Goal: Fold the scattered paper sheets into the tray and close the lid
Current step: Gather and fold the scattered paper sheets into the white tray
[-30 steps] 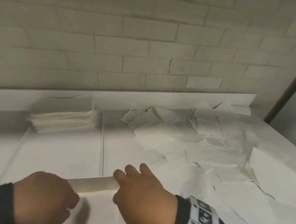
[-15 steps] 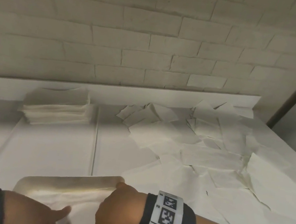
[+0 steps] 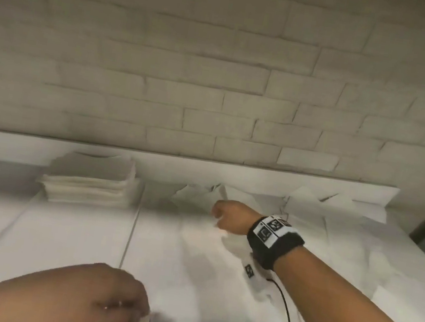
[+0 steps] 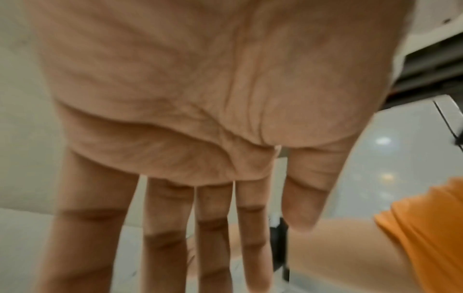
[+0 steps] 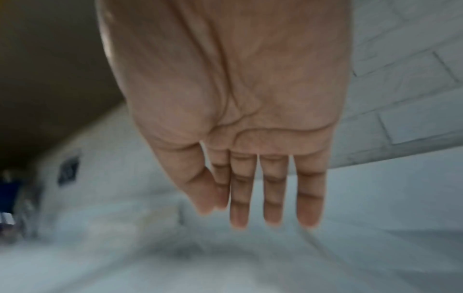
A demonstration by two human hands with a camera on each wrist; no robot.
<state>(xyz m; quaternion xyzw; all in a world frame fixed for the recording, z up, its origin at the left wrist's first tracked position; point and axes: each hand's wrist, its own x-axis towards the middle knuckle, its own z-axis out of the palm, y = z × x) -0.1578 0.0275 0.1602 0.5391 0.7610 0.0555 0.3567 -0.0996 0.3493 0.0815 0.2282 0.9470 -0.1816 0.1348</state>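
The right hand (image 3: 230,216) looks curled from above, but its wrist view shows straight fingers (image 5: 240,198) holding nothing. The left hand (image 4: 200,119) is flat too. Loose paper sheets (image 3: 334,230) lie at two o'clock, a folded stack (image 3: 88,183) at eleven. The tray is hidden.

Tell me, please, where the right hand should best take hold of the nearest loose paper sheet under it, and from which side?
Probably at a free edge of the loose paper sheet, from above. It lies flat on the white table, so nothing else can be gripped. The right hand hovers over it, empty, fingers straight, and could pinch that edge up.
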